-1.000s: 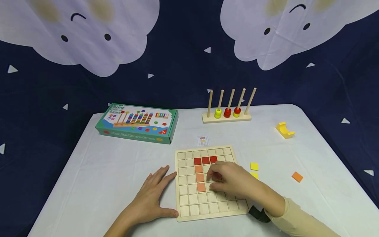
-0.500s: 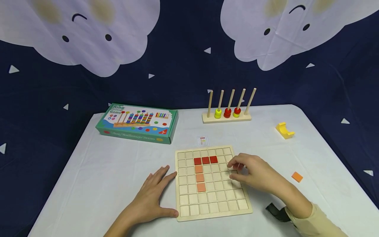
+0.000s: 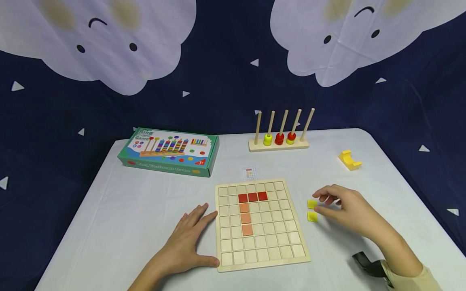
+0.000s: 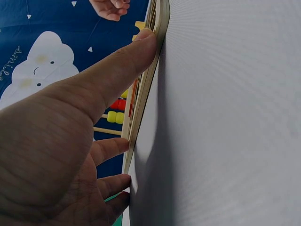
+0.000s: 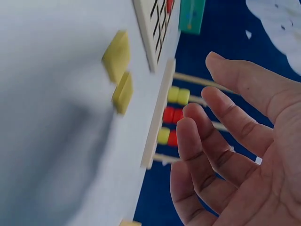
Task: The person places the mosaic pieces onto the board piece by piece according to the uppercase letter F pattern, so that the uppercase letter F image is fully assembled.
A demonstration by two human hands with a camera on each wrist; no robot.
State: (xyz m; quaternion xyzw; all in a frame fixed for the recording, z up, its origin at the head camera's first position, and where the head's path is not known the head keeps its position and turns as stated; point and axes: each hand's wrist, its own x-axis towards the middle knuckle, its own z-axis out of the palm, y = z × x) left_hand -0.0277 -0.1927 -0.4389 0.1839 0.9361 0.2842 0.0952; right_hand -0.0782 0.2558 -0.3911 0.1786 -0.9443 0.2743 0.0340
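Observation:
A wooden grid board lies on the table, bearing a row of three red tiles and a column of three light-orange tiles. My left hand rests at the board's left edge, fingers spread; in the left wrist view its thumb touches the rim. Right of the board, my right hand hovers beside two yellow tiles, fingers loosely bent. Nothing sits between thumb and fingertips in the right wrist view, where both yellow tiles lie apart from the hand.
Behind the board is a small printed pattern card. Farther back stand a green game box and a peg rack with red and yellow rings. A curved yellow block lies at the right. Dark blue cloth hangs behind the table.
My right hand has moved right, from over the board to the yellow tiles, and now hides the loose orange tile beyond them. My left hand has stayed in place.

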